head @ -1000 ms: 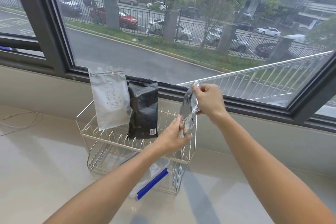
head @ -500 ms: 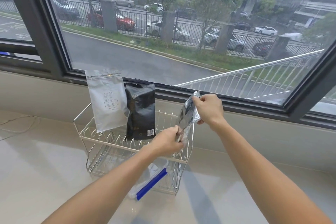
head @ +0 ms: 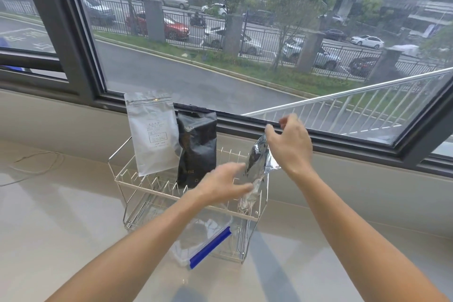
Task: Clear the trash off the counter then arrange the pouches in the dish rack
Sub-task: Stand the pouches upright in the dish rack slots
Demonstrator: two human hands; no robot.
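Observation:
A wire dish rack [head: 117,179] stands on the pale counter below the window. A matte silver pouch [head: 153,137] and a black pouch [head: 197,149] stand upright in its left and middle slots. A crinkled foil pouch [head: 257,169] stands tilted in the right end of the rack. My left hand [head: 220,186] is beside the foil pouch's lower half, fingers spread, fingertips just touching it. My right hand [head: 289,147] hovers at the pouch's top corner with thumb and fingers apart, and hides that corner.
A clear zip bag with a blue strip [head: 210,247] lies at the rack's front lower edge, partly under my left forearm. A thin cord [head: 36,162] lies on the counter at the left. The window sill and dark frame [head: 343,147] run close behind the rack.
Both hands held the foil pouch above the rack's right end before. It has since come down into the rack, and both hands have opened and eased off it.

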